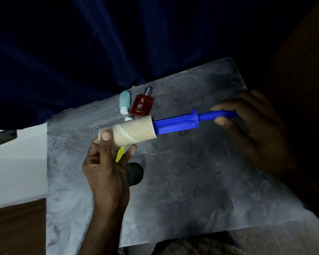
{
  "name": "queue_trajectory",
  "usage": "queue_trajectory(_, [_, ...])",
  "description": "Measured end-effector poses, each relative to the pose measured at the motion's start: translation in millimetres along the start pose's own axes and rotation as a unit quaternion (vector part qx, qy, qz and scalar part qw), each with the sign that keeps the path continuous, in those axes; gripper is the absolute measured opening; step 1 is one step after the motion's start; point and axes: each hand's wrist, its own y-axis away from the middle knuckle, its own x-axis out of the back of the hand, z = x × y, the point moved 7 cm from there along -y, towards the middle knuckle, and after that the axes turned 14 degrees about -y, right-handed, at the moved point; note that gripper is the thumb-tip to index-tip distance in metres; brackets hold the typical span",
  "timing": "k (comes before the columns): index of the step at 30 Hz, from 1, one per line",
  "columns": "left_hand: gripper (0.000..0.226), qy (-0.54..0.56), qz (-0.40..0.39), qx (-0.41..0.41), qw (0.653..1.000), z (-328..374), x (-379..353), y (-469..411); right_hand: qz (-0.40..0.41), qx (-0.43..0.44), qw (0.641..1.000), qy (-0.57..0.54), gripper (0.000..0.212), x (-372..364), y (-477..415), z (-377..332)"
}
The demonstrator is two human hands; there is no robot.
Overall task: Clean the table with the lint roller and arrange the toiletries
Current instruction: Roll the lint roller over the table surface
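Note:
I hold a lint roller above the grey marbled table (191, 181). My right hand (250, 122) grips its blue handle (177, 122). My left hand (105, 162) pinches the far end of the beige paper roll (134, 131), thumb on top. A yellow tab (120, 153) hangs beside my left fingers. At the table's back edge lie a red perfume bottle (142, 104) and a pale teal tube with a white cap (124, 101), side by side. A black cylindrical container (135, 173) lies on the table, partly hidden behind my left hand.
A dark blue curtain (99, 43) hangs behind the table. A white surface (17, 162) and brown floor (17, 227) lie to the left. A small white item (128, 119) sits just behind the roll. Dark furniture fills the right side.

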Motion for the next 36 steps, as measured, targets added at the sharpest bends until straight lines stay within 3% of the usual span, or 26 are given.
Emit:
queue_trajectory(3, [0.027,-0.034,0.006,-0.046,0.998,18,16,4,-0.011,0.030,0.999,-0.003,0.024,-6,-12,-16])
queue_trajectory(7, [0.049,-0.065,-0.024,-0.075,0.995,33,17,20,-0.024,0.068,0.997,-0.024,0.022,-26,-26,-47])
queue_trajectory(12, [0.042,-0.047,-0.018,-0.089,0.995,50,34,25,-0.012,0.109,0.993,-0.036,0.022,-33,-39,-75])
queue_trajectory(16, [0.063,-0.079,-0.057,-0.126,0.987,64,49,25,-0.022,0.122,0.992,-0.019,0.026,-32,-44,-89])
queue_trajectory(25, [0.058,-0.179,-0.147,-0.308,0.923,121,55,26,-0.043,0.111,0.991,-0.061,0.022,-30,-63,-127])
queue_trajectory(29, [0.056,-0.274,-0.132,-0.416,0.857,140,61,29,-0.043,0.096,0.992,-0.073,0.024,-30,-67,-137])
queue_trajectory(33, [0.042,-0.402,0.001,-0.592,0.698,142,68,45,-0.035,0.081,0.993,-0.079,0.024,-36,-69,-141])
queue_trajectory(36, [0.041,-0.424,0.034,-0.650,0.630,117,70,50,-0.028,0.069,0.995,-0.064,0.024,-39,-68,-136])
